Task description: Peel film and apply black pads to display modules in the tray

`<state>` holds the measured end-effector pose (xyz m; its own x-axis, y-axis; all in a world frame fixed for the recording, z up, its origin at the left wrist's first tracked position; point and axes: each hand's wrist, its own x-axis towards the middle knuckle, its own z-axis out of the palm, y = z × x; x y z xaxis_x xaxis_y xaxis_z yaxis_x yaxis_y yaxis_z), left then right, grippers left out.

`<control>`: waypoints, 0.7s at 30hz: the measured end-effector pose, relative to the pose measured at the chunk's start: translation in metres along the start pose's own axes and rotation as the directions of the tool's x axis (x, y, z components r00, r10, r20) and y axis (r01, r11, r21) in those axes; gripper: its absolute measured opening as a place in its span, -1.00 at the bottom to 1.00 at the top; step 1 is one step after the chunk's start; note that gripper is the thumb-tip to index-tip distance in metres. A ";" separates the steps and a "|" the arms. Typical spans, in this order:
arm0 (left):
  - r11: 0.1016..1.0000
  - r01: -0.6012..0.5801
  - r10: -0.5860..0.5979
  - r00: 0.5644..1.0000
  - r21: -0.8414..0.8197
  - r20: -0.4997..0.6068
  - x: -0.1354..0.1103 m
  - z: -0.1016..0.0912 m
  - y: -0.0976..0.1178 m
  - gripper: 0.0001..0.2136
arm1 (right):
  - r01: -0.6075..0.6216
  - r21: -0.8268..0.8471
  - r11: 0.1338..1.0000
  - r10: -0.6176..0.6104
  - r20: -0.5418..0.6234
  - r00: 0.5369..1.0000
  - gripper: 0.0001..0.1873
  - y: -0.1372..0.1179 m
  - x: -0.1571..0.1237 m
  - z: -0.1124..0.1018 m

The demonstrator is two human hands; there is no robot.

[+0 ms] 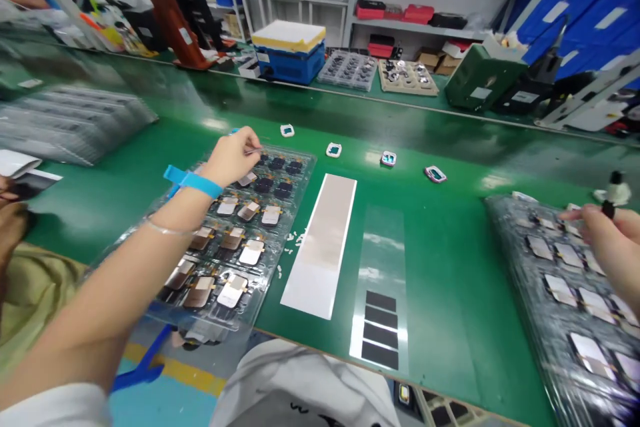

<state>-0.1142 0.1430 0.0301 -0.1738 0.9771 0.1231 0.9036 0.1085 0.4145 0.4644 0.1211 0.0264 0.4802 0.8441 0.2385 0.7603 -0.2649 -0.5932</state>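
My left hand (233,157), with a blue wrist strap (193,181), reaches over the far part of a clear plastic tray (273,273). Its fingertips are pinched together; what lies between them is hidden. Rows of small screen-like modules (251,252) sit in that tray, some dark, some pale and reflective. At the right edge, my right hand (613,240) closes round a short black pen-like tool (609,205), held roughly upright. Beneath it is a stack of clear trays (535,307) with similar modules in the top one.
Between the trays lie a white-bordered sheet (325,247) and a clear strip with black rectangles (381,332). Several small square frames (334,149) form a row beyond. More trays (75,120) are stacked at left, near another person's hand (11,217). A shelf holds a blue box (290,61).
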 end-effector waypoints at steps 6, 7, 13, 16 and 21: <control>0.770 -0.417 0.617 0.679 -0.483 0.398 -0.105 0.037 0.091 -0.86 | 0.151 0.418 0.896 -0.268 0.236 0.934 -0.45 -0.070 -0.127 0.000; 0.728 -0.451 0.674 0.609 -0.517 0.418 -0.122 0.043 0.101 -0.86 | 0.085 0.539 0.838 -0.277 0.286 0.917 -0.51 -0.077 -0.148 0.005; 0.424 -0.768 0.904 0.324 -0.481 0.280 -0.172 0.068 0.116 -0.78 | -0.108 0.750 0.653 -0.223 0.327 0.918 -0.75 -0.076 -0.228 0.051; 0.381 -0.799 0.924 0.311 -0.466 0.222 -0.173 0.075 0.114 -0.80 | -0.135 0.741 0.658 -0.152 0.307 0.940 -0.77 -0.068 -0.241 0.065; 0.420 -0.784 0.907 0.339 -0.458 0.251 -0.172 0.079 0.113 -0.85 | -0.156 0.739 0.655 -0.111 0.298 0.948 -0.78 -0.064 -0.248 0.069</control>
<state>0.0488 0.0015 -0.0152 0.8584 0.4758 0.1915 0.3361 -0.8039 0.4906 0.2666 -0.0388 -0.0482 0.2409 0.9685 0.0629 0.0995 0.0398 -0.9942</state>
